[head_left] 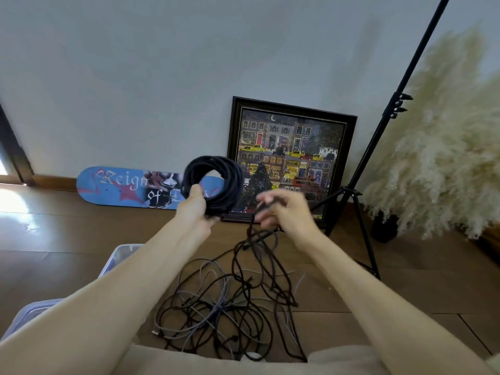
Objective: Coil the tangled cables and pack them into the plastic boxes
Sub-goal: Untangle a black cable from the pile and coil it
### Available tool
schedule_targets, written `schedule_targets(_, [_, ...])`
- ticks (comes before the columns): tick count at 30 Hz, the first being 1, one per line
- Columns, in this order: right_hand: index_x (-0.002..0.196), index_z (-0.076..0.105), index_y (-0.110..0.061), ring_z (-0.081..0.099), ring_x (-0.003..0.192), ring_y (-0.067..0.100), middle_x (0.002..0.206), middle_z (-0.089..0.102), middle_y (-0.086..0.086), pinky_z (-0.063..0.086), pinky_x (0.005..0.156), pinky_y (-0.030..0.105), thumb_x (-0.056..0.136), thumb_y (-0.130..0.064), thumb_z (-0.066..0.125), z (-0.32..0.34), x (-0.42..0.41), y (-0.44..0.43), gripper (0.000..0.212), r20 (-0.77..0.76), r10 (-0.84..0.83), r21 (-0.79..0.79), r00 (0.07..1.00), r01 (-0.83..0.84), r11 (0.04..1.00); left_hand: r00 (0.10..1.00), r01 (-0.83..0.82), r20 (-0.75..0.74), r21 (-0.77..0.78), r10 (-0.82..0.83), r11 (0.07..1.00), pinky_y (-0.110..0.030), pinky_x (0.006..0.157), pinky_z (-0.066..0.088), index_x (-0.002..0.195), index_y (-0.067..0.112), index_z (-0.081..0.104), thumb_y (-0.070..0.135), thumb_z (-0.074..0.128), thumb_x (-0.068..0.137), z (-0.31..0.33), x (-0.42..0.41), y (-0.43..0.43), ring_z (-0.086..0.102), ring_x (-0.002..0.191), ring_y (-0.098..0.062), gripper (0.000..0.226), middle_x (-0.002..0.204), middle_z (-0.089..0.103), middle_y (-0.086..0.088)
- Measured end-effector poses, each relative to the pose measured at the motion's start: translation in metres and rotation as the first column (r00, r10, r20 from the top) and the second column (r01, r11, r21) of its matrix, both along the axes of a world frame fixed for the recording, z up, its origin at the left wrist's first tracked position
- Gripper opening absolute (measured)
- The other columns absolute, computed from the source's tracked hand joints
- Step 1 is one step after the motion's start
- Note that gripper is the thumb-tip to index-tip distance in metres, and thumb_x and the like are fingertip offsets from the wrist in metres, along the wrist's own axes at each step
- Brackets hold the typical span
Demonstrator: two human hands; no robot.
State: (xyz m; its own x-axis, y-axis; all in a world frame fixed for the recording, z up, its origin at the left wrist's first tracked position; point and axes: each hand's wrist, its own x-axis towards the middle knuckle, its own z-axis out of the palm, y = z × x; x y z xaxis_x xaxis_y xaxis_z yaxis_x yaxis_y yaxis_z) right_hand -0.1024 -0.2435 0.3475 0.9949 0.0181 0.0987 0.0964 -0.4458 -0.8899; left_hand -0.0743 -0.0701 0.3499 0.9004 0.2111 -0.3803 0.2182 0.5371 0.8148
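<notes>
Gripping black coil (216, 180) in left hand (198, 205), up off floor (67, 263); fingers of right hand (286, 212) curling round its loose tail (249, 230) (blurry). Best laying each loop same size, w/ tail kept clear of tangle (224, 307).

Black cable coil (213, 182), dark trailing cable (250, 231), tangle of black and grey cables (224, 307) on brown wooden floor (405, 280), blue skateboard deck (113, 185) with white lettering and red star, dark-framed picture (289, 158) of yellow taxis and colourful shopfronts, cream pampas grass (446, 136), black tripod (379, 131), pale wall (135, 77)
</notes>
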Motion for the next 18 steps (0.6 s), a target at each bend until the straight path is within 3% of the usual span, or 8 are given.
schedule_targets(3, [0.102, 0.065, 0.009, 0.067, 0.053, 0.017, 0.09, 0.068, 0.017, 0.054, 0.048, 0.021, 0.096, 0.008, 0.043, -0.015, -0.012, 0.011, 0.023, -0.044, -0.022, -0.225, 0.999, 0.012, 0.974, 0.999, 0.037, -0.031, 0.117, -0.034, 0.992, -0.037, 0.067, 0.053, 0.13, 0.001, 0.045, 0.024, 0.046, 0.093, -0.01, -0.006, -0.015, 0.06, 0.071, -0.022, 0.043, 0.101, 0.061, -0.013])
schedule_targets(5, [0.102, 0.066, 0.0, 0.062, 0.042, 0.011, 0.078, 0.067, 0.014, 0.049, 0.042, 0.019, 0.098, 0.003, 0.044, 0.001, -0.009, 0.012, 0.023, 0.236, -0.267, 0.0, 0.934, 0.275, 0.962, 0.997, 0.077, -0.029, 0.07, -0.075, 0.995, -0.035, 0.058, 0.052, 0.128, 0.002, 0.045, 0.022, 0.044, 0.096, -0.011, -0.007, -0.023, 0.059, 0.07, -0.021, 0.037, 0.102, 0.06, -0.013])
schedule_targets(7, [0.105, 0.063, -0.008, 0.06, 0.04, 0.014, 0.067, 0.063, 0.01, 0.05, 0.041, 0.023, 0.1, -0.004, 0.043, 0.015, -0.007, 0.004, 0.02, 0.365, -0.357, 0.114, 0.86, 0.339, 0.934, 0.998, 0.067, -0.008, 0.006, -0.067, 0.998, -0.031, 0.054, 0.051, 0.12, 0.004, 0.049, 0.02, 0.042, 0.096, -0.006, -0.008, -0.026, 0.058, 0.07, -0.02, 0.03, 0.094, 0.059, -0.011])
schedule_targets(9, [0.117, 0.059, -0.006, 0.062, 0.044, 0.021, 0.07, 0.063, 0.015, 0.051, 0.042, 0.028, 0.101, -0.004, 0.042, 0.01, -0.01, -0.002, 0.023, 0.169, -0.328, 0.098, 0.93, 0.315, 0.944, 0.999, 0.044, 0.016, 0.03, -0.044, 0.999, -0.032, 0.065, 0.05, 0.12, 0.003, 0.049, 0.021, 0.044, 0.095, -0.004, -0.006, -0.025, 0.058, 0.071, -0.021, 0.032, 0.089, 0.058, -0.008])
schedule_targets(11, [0.134, 0.046, -0.007, 0.065, 0.05, 0.024, 0.082, 0.064, 0.019, 0.054, 0.044, 0.029, 0.099, 0.0, 0.046, 0.001, -0.009, -0.004, 0.036, -0.17, -0.344, 0.292, 0.923, 0.381, 0.877, 0.999, 0.043, -0.005, 0.018, -0.043, 0.999, -0.034, 0.065, 0.051, 0.123, 0.005, 0.048, 0.021, 0.043, 0.096, -0.007, -0.005, -0.024, 0.058, 0.071, -0.021, 0.032, 0.096, 0.061, -0.009])
schedule_targets(14, [0.149, 0.014, -0.012, 0.067, 0.052, 0.022, 0.101, 0.064, 0.026, 0.054, 0.042, 0.027, 0.092, 0.005, 0.057, 0.006, 0.002, -0.015, 0.074, -0.419, -0.389, 0.615, 0.821, 0.571, 0.544, 0.998, 0.036, -0.051, -0.062, -0.039, 0.997, -0.033, 0.053, 0.048, 0.123, 0.005, 0.047, 0.02, 0.041, 0.099, -0.007, -0.006, -0.023, 0.058, 0.071, -0.021, 0.03, 0.11, 0.058, -0.015])
schedule_targets(16, [0.139, 0.03, 0.001, 0.07, 0.072, 0.028, 0.106, 0.063, 0.028, 0.056, 0.045, 0.032, 0.09, -0.006, 0.064, 0.013, 0.0, -0.015, 0.06, -0.535, -0.228, 0.686, 0.813, 0.576, 0.444, 0.998, 0.03, -0.051, -0.026, -0.032, 0.999, -0.031, 0.052, 0.048, 0.129, 0.005, 0.047, 0.023, 0.043, 0.098, -0.007, -0.006, -0.022, 0.058, 0.07, -0.019, 0.036, 0.108, 0.058, -0.013])
schedule_targets(18, [0.116, 0.046, 0.005, 0.067, 0.098, 0.033, 0.115, 0.062, 0.028, 0.056, 0.064, 0.036, 0.094, -0.02, 0.061, 0.011, -0.011, -0.009, 0.037, -0.603, -0.029, 0.697, 0.797, 0.544, 0.466, 0.998, 0.033, -0.056, -0.001, -0.033, 0.999, -0.031, 0.053, 0.047, 0.134, 0.007, 0.045, 0.025, 0.044, 0.098, -0.009, -0.005, -0.021, 0.059, 0.071, -0.019, 0.04, 0.109, 0.059, -0.012])
